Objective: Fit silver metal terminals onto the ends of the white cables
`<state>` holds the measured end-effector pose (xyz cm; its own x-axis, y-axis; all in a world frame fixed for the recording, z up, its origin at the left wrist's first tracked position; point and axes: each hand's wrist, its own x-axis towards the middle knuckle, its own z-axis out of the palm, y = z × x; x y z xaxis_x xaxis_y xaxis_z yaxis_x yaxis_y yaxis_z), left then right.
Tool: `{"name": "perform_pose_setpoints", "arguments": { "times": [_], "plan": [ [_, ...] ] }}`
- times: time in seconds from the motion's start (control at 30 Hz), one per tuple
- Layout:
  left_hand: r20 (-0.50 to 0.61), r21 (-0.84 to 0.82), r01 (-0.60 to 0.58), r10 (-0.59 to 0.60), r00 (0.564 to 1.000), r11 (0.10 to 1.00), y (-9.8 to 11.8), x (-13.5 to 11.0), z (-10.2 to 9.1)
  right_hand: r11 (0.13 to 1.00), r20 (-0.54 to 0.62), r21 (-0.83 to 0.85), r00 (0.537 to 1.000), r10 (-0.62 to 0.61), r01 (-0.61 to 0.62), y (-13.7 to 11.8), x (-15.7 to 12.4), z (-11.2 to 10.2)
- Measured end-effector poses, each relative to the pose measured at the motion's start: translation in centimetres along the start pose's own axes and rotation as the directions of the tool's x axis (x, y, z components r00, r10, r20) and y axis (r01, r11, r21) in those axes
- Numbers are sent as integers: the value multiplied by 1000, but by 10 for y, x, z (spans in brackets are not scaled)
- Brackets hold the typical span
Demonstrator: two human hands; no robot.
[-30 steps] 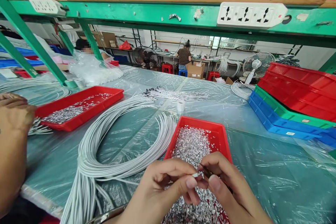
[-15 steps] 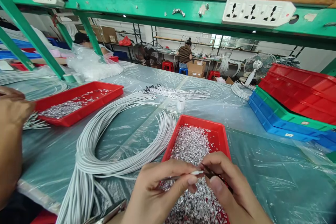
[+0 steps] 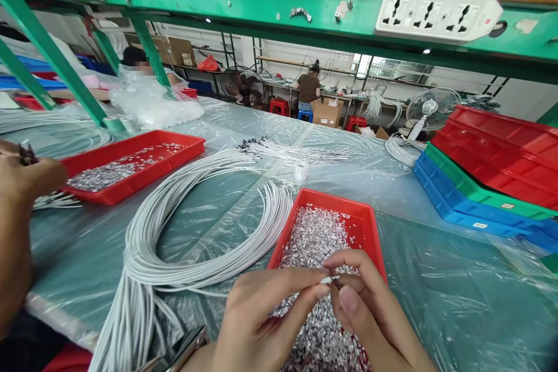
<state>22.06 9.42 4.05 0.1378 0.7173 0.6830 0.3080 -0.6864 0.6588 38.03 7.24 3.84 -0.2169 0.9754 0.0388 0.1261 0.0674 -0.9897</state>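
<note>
My left hand [image 3: 265, 317] and my right hand [image 3: 370, 314] meet over a red tray [image 3: 368, 226] heaped with several small silver metal pieces [image 3: 316, 244]. The left thumb and forefinger pinch the tip of a thin white cable end [image 3: 326, 280]. My right fingers are closed against that tip around a small dark piece I cannot make out clearly. A big looped bundle of white cables [image 3: 183, 244] lies just left of the tray and runs down to the table's near edge.
A co-worker's hand [image 3: 21, 180] is at the far left beside another red tray [image 3: 131, 163] of silver pieces. Stacked red, green and blue trays [image 3: 483, 168] sit at the right. A green shelf beam with a power strip [image 3: 436, 14] hangs overhead. Fans and another person stand far back.
Both hands shifted slightly toward me over the tray. The white cable tip drew closer into the right fingers. The co-worker's hand at the left rose a little.
</note>
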Motion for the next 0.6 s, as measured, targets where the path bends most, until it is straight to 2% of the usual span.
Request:
{"name": "perform_pose_setpoints", "arguments": {
  "times": [0.17,0.27,0.37,0.47,0.53,0.6],
  "plan": [
    [-9,112,-88,89,996,990,-1,-3,1,996,16,81,999,35,-36,2,1,5],
    [30,187,-85,81,996,979,-4,-7,-1,992,13,116,999,47,-48,2,1,8],
    [71,248,-174,161,984,953,-5,-9,-6,989,40,139,998,52,-57,0,1,8],
    [114,286,-323,303,946,902,-6,-10,-9,984,51,161,996,74,-82,-4,0,6],
    [152,324,-420,392,907,847,-7,-10,-8,978,57,178,994,96,-104,-5,-2,5],
    [142,377,-498,482,864,781,-9,-11,-4,973,72,193,990,118,-130,-7,-4,4]
  ]
}}
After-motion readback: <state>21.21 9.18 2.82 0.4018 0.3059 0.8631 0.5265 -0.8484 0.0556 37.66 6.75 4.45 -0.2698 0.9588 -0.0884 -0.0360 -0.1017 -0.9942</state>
